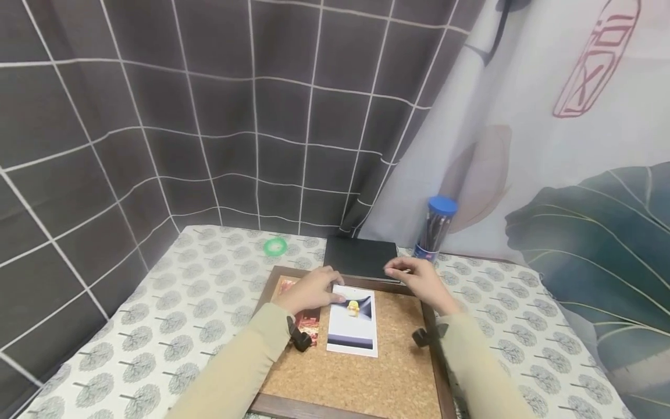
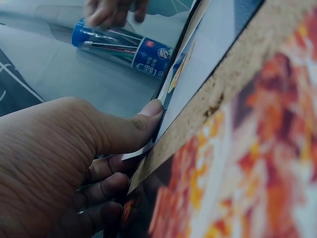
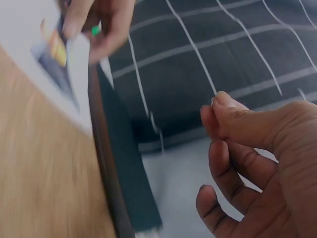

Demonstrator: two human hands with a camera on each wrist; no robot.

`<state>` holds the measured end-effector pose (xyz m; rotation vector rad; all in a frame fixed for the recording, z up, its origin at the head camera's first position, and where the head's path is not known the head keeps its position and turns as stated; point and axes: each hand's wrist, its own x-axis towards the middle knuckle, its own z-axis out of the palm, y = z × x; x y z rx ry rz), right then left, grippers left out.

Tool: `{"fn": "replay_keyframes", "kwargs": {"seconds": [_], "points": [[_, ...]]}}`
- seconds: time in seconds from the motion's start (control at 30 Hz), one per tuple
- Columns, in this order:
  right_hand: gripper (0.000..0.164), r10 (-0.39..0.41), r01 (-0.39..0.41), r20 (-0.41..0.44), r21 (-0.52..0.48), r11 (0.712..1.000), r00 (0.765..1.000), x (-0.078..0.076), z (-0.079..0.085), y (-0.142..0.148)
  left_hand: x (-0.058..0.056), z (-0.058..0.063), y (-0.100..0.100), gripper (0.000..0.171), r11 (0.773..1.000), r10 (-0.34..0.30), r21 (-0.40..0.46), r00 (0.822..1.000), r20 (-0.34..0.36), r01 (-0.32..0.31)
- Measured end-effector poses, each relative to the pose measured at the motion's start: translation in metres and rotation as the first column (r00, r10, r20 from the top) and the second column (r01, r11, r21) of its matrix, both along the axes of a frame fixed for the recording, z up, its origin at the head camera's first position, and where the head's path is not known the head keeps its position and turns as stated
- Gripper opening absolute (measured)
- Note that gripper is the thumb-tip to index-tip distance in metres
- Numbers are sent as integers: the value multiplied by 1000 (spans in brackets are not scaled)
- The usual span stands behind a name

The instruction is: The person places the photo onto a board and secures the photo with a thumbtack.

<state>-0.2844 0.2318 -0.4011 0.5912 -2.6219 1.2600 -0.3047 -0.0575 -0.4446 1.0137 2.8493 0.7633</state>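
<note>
A white-bordered photo (image 1: 352,337) with a yellow toy figure on it lies over the cork board (image 1: 398,372), which has a dark wooden frame. My left hand (image 1: 312,289) holds the photo's upper left edge. In the left wrist view, its thumb (image 2: 136,126) lies on the photo's face and the index finger is partly hidden behind. A red and orange picture (image 1: 309,326) is on the board under my left wrist. Above the board's upper right part, my right hand (image 1: 419,279) pinches a tiny light-coloured object (image 3: 213,100), too small to make out.
Behind the frame lies a flat black item (image 1: 361,256). A clear, blue-lidded tub of pencils (image 1: 435,227) stands at the back right. A green ring (image 1: 275,247) lies on the tree-patterned tablecloth (image 1: 220,291) at the back left. Curtains hang behind.
</note>
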Motion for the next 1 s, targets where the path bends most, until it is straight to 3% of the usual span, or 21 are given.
{"fn": "replay_keyframes", "kwargs": {"seconds": [0.13, 0.27, 0.4, 0.53, 0.77, 1.0], "points": [[16, 63, -60, 45, -70, 996, 997, -12, 0, -32, -2, -1, 2, 37, 1000, -3, 1, 1000, 0, 3], [17, 103, -88, 115, -122, 989, 988, -17, -13, -51, -3, -2, 3, 37, 1000, -10, 1, 1000, 3, 10], [13, 134, -127, 151, -55, 990, 979, -18, -35, -52, -4, -3, 3, 36, 1000, -5, 7, 1000, 14, 5], [7, 153, -162, 130, 59, 985, 980, -20, -49, -49, -4, -2, 2, 36, 1000, 7, -3, 1000, 25, -7], [6, 133, -143, 86, 120, 983, 987, -23, -53, -41, -5, -3, 2, 36, 1000, 5, -3, 1000, 26, -5], [10, 141, -153, 93, 133, 979, 986, -24, -54, -44, -5, -2, 0, 36, 1000, 5, -6, 1000, 26, -5]]}}
